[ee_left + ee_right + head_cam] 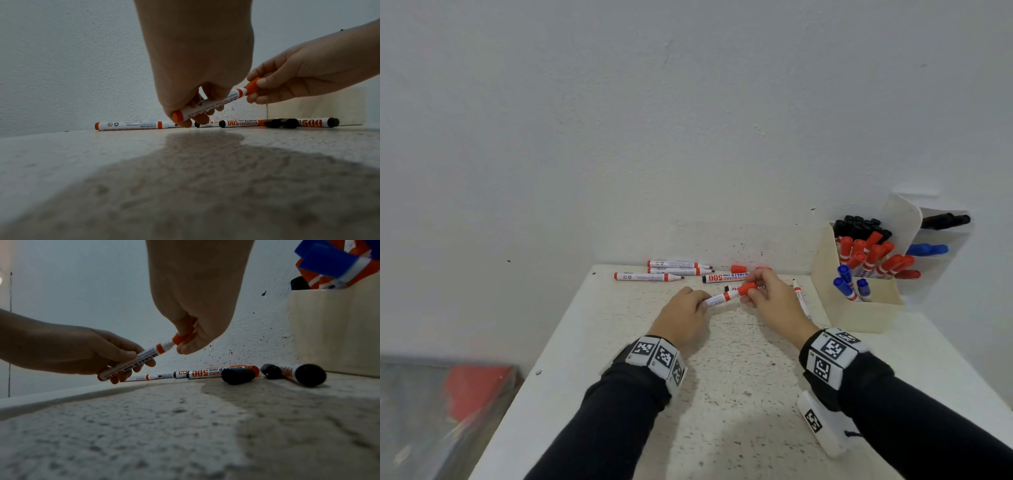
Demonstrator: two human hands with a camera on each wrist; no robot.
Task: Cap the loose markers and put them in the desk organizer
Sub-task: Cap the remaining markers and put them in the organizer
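A white marker with red bands (717, 299) (209, 104) (131, 364) is held just above the table, my left hand (685, 317) (86, 352) gripping its barrel. My right hand (770, 301) (292, 82) pinches a red cap (747, 288) (252, 86) (182, 339) that sits over the marker's tip; a short white neck still shows between cap and red band in the right wrist view. Several uncapped red markers (649, 276) lie by the wall. The cream desk organizer (859, 313) (329, 331) stands at the right, holding capped black, red and blue markers.
Loose red caps (738, 269) sit near the wall. Black caps (238, 375) and a black-ended marker (302, 374) lie close to the organizer's foot. Another marker (802, 299) lies just right of my right hand. The speckled white table (722, 394) ends at a left edge.
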